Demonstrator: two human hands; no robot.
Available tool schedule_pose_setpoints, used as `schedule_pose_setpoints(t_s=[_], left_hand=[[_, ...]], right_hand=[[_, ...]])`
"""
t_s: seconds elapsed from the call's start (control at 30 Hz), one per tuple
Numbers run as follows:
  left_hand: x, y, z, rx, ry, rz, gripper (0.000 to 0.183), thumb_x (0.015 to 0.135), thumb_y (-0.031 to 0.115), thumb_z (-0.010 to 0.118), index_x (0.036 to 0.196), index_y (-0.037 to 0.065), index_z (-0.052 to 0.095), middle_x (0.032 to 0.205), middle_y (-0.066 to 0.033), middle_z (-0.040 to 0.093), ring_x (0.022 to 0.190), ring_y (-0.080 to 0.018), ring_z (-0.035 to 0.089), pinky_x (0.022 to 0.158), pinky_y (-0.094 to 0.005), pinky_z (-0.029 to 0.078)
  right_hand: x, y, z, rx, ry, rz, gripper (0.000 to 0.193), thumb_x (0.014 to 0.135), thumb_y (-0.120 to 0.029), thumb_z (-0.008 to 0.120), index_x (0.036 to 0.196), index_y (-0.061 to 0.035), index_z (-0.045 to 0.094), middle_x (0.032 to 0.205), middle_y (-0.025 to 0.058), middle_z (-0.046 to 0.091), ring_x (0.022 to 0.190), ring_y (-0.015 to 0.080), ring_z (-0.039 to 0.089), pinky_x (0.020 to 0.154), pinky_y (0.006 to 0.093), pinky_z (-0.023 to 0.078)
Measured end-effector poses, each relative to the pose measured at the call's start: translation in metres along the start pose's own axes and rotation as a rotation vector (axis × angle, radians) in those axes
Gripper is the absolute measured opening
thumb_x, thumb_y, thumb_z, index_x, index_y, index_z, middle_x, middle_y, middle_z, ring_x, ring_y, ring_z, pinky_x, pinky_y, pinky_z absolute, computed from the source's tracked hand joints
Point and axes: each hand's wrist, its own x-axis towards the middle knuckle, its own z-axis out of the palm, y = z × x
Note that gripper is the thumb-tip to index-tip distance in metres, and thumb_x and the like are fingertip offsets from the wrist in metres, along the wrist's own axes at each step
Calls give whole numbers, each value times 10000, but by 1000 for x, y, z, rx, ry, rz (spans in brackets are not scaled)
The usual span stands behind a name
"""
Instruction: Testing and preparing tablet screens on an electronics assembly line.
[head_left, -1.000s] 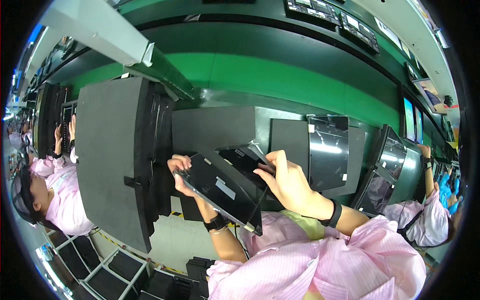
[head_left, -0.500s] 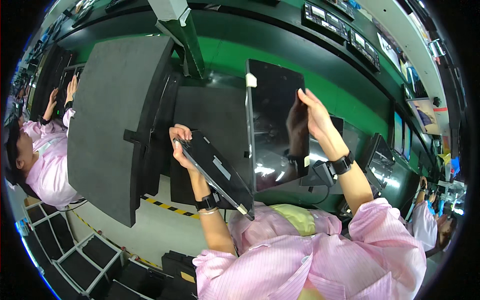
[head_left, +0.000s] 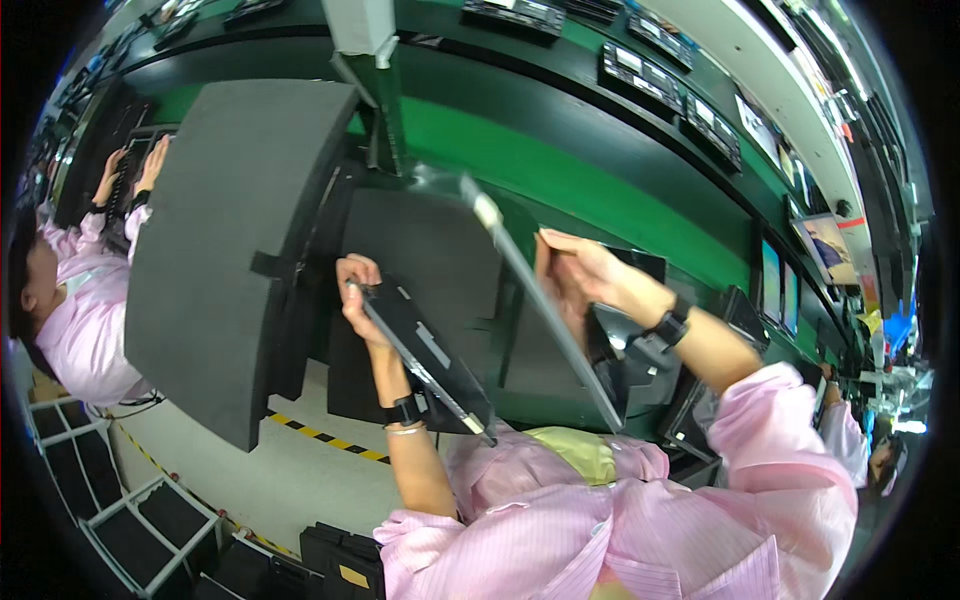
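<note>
My left hand [head_left: 356,298] grips one end of a slim black display panel [head_left: 432,348], fingers wrapped over its upper end. The panel slants down to the right toward my body, with small light tape pieces on it. My right hand [head_left: 605,278] holds a second, glossy black display panel [head_left: 548,310] by its face side. This one is tilted nearly edge-on, with a pale tab near its top corner, and is slightly blurred. Its face is mostly hidden and reflects my hand. The two panels are apart, above a black foam pad [head_left: 420,235].
A large black foam block [head_left: 235,250] stands at my left, with a person in a pink striped sleeve [head_left: 95,330] beyond it. Circuit-board units [head_left: 640,80] line the shelf at the back. White-framed racks [head_left: 150,540] stand lower left. Screens [head_left: 778,285] are at right.
My right hand has swung its panel from nearly face-on to nearly edge-on and lowered it a little. My left hand still holds its panel in about the same place.
</note>
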Motion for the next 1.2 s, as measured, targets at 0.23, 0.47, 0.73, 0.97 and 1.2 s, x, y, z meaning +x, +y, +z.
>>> schedule_pose_setpoints(t_s=[0.23,0.47,0.73,0.97,1.2], left_hand=[[-6,5,-13,37,29,48,313,772,375,377,755,71,304,740,-39,287,678,-123,278,634,-249,249],[0,9,-12,20,20,13,338,740,384,430,756,68,312,740,-35,274,688,-124,276,644,-253,246],[0,-1,-13,71,26,27,330,757,386,392,759,67,308,738,-36,275,681,-125,278,627,-256,247],[1,1,-5,-6,11,20,309,765,357,426,742,71,312,727,-37,280,665,-119,290,622,-245,271],[5,3,-1,71,-6,23,335,780,366,474,722,70,329,713,-28,294,655,-119,300,617,-248,274]], right_hand=[[32,-32,7,-1614,-320,264,644,872,-408,530,1346,-18,334,1368,193,363,1272,298,334,1031,378,283],[90,-4,101,-2174,-1072,-246,419,859,-399,532,1138,-87,515,854,189,628,834,381,586,706,462,455],[42,-5,108,-1607,-306,-1192,461,681,-179,721,1099,-59,570,1175,148,517,1128,328,449,951,413,371],[29,35,-74,-1489,1015,-625,765,687,-606,640,1072,53,572,1287,220,438,1311,402,220,1070,537,104],[-25,19,-1,-549,545,-750,401,790,-194,702,1023,-21,426,1058,126,541,1031,195,496,901,313,385]])
